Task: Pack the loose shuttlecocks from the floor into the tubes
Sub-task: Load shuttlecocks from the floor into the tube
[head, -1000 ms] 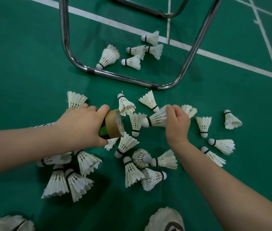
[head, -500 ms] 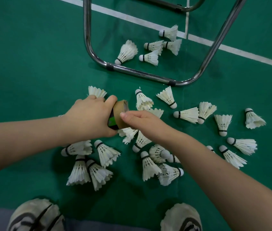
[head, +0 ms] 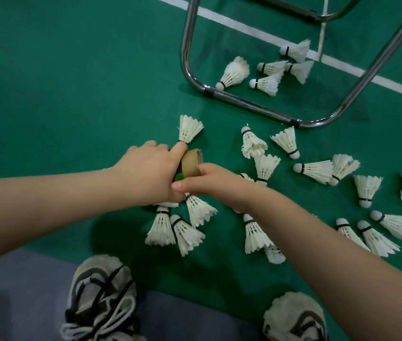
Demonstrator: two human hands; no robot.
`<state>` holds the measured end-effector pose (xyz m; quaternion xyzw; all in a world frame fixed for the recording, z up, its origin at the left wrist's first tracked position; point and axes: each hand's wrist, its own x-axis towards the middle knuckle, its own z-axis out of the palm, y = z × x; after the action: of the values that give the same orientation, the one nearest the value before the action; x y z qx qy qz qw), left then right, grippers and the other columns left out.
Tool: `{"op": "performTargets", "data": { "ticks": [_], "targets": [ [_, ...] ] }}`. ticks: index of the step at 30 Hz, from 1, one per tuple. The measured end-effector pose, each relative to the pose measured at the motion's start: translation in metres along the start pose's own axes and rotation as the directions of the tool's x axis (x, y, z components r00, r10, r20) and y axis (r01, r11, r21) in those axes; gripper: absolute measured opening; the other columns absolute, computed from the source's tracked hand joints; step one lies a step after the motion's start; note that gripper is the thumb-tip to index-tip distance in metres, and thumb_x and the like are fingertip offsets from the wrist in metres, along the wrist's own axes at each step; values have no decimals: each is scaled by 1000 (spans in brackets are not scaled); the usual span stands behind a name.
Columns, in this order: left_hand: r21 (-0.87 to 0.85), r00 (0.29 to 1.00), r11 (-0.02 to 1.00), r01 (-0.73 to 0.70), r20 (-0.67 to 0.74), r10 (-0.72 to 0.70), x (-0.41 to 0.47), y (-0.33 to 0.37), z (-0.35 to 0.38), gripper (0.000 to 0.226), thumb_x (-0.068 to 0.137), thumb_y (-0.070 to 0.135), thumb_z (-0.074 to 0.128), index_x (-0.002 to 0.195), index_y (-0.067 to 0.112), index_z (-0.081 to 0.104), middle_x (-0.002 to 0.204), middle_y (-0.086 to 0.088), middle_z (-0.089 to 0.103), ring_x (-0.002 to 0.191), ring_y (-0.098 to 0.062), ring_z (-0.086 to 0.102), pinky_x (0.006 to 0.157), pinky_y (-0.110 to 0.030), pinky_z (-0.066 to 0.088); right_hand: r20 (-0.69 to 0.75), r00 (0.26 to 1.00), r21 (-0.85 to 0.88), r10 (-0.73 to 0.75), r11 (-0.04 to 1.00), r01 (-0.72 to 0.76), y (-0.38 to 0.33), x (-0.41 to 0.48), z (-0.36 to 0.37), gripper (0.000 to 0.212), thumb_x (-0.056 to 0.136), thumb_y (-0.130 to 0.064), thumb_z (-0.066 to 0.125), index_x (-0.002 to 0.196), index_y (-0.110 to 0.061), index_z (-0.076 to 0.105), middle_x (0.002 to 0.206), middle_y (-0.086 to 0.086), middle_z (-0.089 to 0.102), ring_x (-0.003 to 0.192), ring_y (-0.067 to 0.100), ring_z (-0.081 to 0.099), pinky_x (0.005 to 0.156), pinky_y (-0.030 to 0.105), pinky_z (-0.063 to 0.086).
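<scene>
Packing looks far from finished: well over twenty loose shuttlecocks lie scattered on the green floor, most of them fanned out to the right of and below the hands. A cluster of five more sits apart, inside the bend of a metal frame near a white line. Only one tube is in view. It is a brown cardboard cylinder with a green and black band, held above the floor between the two hands with its open end facing right. How full it is cannot be seen, because the mouth is covered. The left hand has a closed grip wrapped round the tube's body, with the thumb lying along the top. The right hand is at the mouth, fingers bent over the rim and thumb reaching under toward the left hand. Whether that grip has a shuttlecock in it is hidden, so I cannot tell, though it appears to be loading or seating one. The shuttlecocks look alike, with white feather skirts, a dark band and a pale rounded cork. A few have ragged feather tips, and they lie on their sides pointing every way. Two shoes show at the bottom edge.
</scene>
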<state>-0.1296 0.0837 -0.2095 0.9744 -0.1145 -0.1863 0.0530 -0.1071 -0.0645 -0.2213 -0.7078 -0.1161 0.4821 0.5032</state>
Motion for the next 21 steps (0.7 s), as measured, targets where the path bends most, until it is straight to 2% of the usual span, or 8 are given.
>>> {"op": "performTargets", "data": {
  "ticks": [3,7,11,16,21],
  "targets": [
    [-14,999,1000,28,-22,-28,-15,-14,2,64,70,55,62,116,22,33,99,-4,57,89,-25,46,73,-36,43,-53,998,46,-40,998,42,-8,4,17,6,79,-27,66,79,-21,65,79,-5,66,78,9,61,84,28,49],
    [-28,997,998,64,-49,-66,-34,-32,8,67,66,57,67,113,19,37,101,-7,58,93,-30,50,72,-38,44,-171,984,128,-49,989,72,-16,4,30,22,94,-31,49,92,-17,66,88,1,65,79,12,60,79,29,50],
    [-27,994,995,98,-50,-99,-47,-43,16,68,67,60,66,113,18,38,98,-8,58,85,-27,45,70,-37,43,-259,966,163,15,986,29,-13,2,30,34,97,-40,39,100,-22,68,93,-3,72,89,10,66,81,32,50],
    [-10,992,996,89,-89,-90,-55,-51,18,68,67,59,68,111,17,39,97,-10,59,90,-31,50,68,-38,43,-453,884,303,113,952,34,-1,-1,28,32,98,-34,39,89,-20,67,81,-2,71,81,12,65,79,32,50],
    [6,990,993,121,-73,-120,-61,-61,16,66,68,56,68,111,16,38,96,-10,57,90,-30,48,66,-36,39,-519,827,340,216,940,-32,19,11,35,21,96,-25,44,90,-19,64,81,-1,68,77,13,63,71,27,48]
  ]
}}
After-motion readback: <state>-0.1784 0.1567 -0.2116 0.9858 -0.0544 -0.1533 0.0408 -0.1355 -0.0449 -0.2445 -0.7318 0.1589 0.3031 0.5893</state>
